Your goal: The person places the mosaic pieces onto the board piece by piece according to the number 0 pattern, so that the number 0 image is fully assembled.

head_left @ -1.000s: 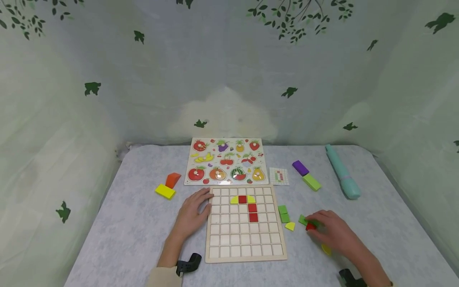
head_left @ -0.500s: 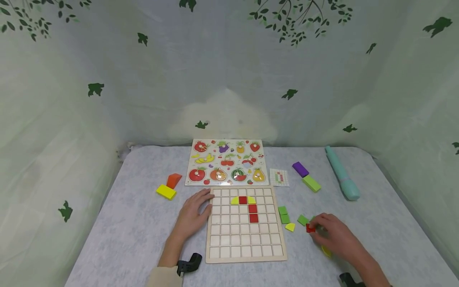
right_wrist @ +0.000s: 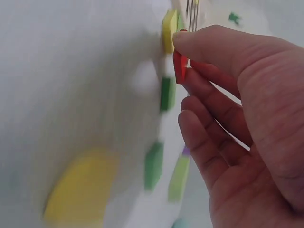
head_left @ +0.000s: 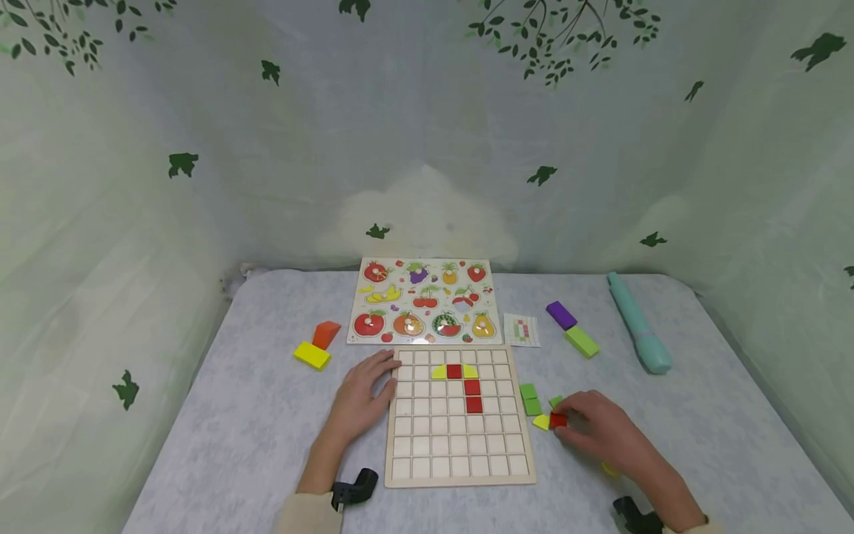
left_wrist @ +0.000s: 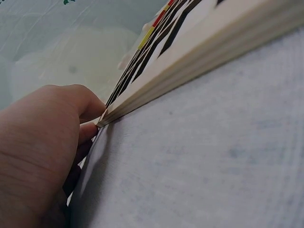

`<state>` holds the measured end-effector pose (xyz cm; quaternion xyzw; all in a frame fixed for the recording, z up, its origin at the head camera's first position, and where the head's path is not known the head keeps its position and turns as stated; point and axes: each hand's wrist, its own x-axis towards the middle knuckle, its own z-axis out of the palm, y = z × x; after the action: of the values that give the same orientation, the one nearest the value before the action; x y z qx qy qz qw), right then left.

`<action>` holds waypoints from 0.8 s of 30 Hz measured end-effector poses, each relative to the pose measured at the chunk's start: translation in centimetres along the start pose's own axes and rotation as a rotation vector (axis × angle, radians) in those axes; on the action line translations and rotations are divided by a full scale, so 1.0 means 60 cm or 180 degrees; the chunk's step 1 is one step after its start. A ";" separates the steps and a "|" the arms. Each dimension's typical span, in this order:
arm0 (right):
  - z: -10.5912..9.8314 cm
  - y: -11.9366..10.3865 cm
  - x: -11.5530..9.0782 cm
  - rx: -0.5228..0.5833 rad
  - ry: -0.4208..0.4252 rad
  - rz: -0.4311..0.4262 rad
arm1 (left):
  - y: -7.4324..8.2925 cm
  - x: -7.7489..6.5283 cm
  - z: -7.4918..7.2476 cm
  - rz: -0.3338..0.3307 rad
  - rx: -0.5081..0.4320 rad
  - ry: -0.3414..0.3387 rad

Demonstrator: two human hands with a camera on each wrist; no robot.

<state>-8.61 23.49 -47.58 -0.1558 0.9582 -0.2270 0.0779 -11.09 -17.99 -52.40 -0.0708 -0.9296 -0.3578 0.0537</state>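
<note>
My left hand (head_left: 363,393) rests on the table with its fingertips at the upper left edge of a wooden grid board (head_left: 430,446). On the board, two yellow curved tiles (head_left: 439,372) flank a red tile (head_left: 454,371), and two more red tiles (head_left: 473,396) run down below the right one. Right of the board, my right hand (head_left: 603,430) pinches a red square tile (right_wrist: 179,66) between thumb and fingers. It is beside a loose yellow curved tile (head_left: 541,422). A green tile (head_left: 555,401) peeks out behind the fingertips.
Two green tiles (head_left: 530,400) lie along the board's right edge. A fruit puzzle (head_left: 427,282) and a pattern card (head_left: 521,331) lie behind the board. Purple (head_left: 561,315) and light green (head_left: 583,342) blocks, a teal roll (head_left: 637,326), and yellow (head_left: 311,356) and orange (head_left: 325,334) blocks lie farther out.
My right hand has drawn the red tile away from the loose green tiles, leftward to the yellow curved tile. The left hand stays at the board's edge.
</note>
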 end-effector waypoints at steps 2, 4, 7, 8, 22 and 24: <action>0.005 -0.013 0.007 0.0039 0.0008 -0.0161 | 0.000 0.000 0.000 -0.0037 -0.0015 -0.0039; 0.011 -0.027 0.015 0.0061 0.0008 -0.0296 | -0.002 0.000 0.000 -0.0048 -0.0027 -0.0059; 0.021 -0.053 0.028 0.0139 -0.0009 -0.0369 | -0.004 0.000 0.001 -0.0048 -0.0024 -0.0060; 0.024 -0.062 0.032 0.0161 -0.0019 -0.0389 | -0.004 0.000 0.001 -0.0048 -0.0022 -0.0055; 0.077 -0.130 0.061 0.0230 -0.0128 -0.0725 | -0.002 0.002 -0.001 -0.0051 -0.0027 -0.0065; 0.081 -0.134 0.064 0.0226 -0.0120 -0.0814 | -0.002 0.003 -0.001 -0.0042 -0.0035 -0.0063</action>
<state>-9.04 13.39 -48.49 -0.2780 0.9203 -0.2659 0.0717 -11.26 -18.10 -52.42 -0.0685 -0.9285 -0.3626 0.0418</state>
